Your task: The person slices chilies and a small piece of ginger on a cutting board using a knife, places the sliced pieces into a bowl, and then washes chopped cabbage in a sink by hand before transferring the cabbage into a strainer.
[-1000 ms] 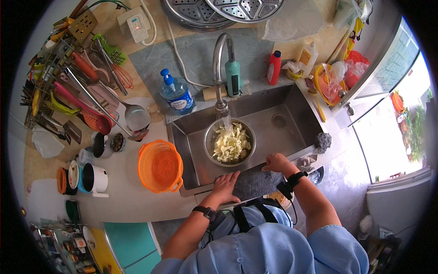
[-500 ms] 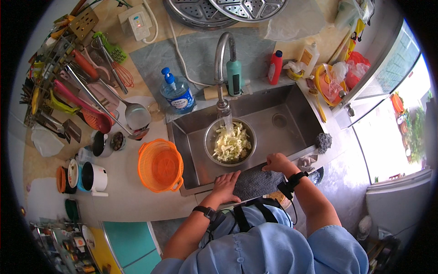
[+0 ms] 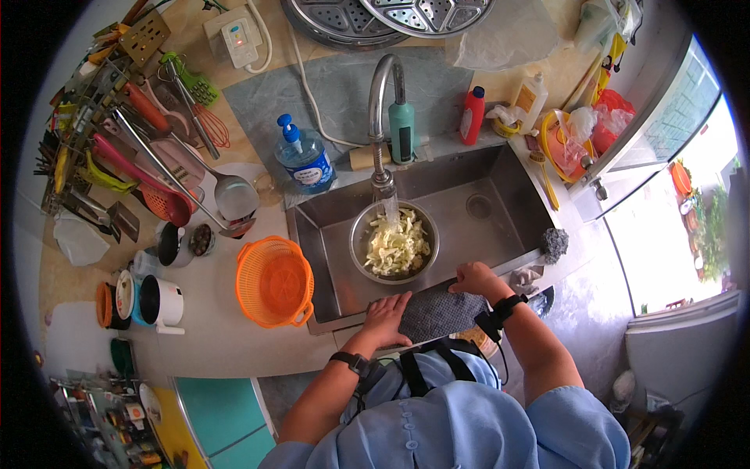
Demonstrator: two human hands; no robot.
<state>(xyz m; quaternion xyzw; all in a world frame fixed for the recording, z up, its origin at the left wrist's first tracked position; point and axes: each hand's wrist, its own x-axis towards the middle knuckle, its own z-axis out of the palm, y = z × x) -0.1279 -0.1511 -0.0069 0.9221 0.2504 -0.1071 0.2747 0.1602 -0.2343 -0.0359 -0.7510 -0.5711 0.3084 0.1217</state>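
Note:
Water from the curved metal faucet (image 3: 380, 102) runs into a steel bowl (image 3: 358, 258) of chopped pale-green vegetable (image 3: 398, 244), which looks like cabbage. The bowl stands in the left part of the steel sink (image 3: 484, 238). A dark grey textured cloth (image 3: 441, 314) lies over the sink's front edge. My left hand (image 3: 386, 319) lies flat with fingers stretched, at the cloth's left end. My right hand (image 3: 476, 281) is closed at the cloth's upper right corner, its fingers curled over the edge.
Left of the sink stands an orange colander (image 3: 275, 283). A blue-pump bottle (image 3: 303, 160), a green bottle (image 3: 401, 133) and a red bottle (image 3: 472, 116) line the back. A scouring pad (image 3: 554, 245) sits at the right rim. Ladles and spatulas (image 3: 234, 198) crowd the left counter.

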